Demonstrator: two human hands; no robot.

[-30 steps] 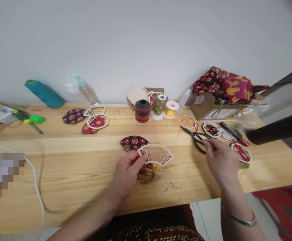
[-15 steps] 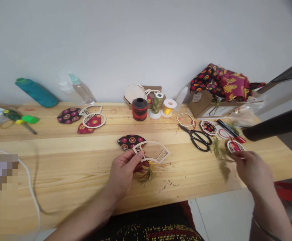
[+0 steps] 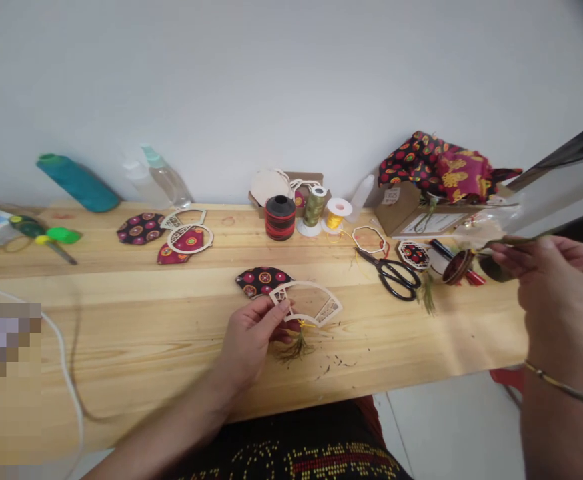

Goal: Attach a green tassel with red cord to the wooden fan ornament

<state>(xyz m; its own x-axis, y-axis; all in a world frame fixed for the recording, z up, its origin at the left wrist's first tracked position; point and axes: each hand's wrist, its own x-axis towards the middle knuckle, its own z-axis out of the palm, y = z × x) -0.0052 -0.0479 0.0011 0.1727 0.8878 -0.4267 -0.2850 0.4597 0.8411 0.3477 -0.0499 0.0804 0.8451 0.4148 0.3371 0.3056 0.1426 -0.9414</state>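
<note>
My left hand (image 3: 251, 333) pinches a fan-shaped wooden frame (image 3: 327, 312) with cut-out lattice ends. A green tassel (image 3: 297, 347) tied with yellow thread hangs from its lower edge. Beyond it lies a black fan-shaped fabric piece (image 3: 261, 281) with red dots, partly covered by the frame. At the right, my right hand (image 3: 556, 287) is closed on the green tassel of a round ornament (image 3: 457, 268). That ornament is tilted nearly edge-on, above the red marker. Black-handled scissors (image 3: 396, 275) rest between the two hands, close to an octagonal ornament (image 3: 414, 255).
Thread spools in red-black (image 3: 279, 219), green (image 3: 314, 212) and yellow (image 3: 339, 215) stand along the wall. A cardboard box (image 3: 421, 217) holds patterned cloth. At left are more frames and fabric pieces (image 3: 141, 229), a teal thread cone (image 3: 77, 183) and a screwdriver (image 3: 59, 247).
My right hand has moved right and up, tipping the round ornament from face-up to nearly edge-on by its tassel. My left hand keeps the fan frame almost in place.
</note>
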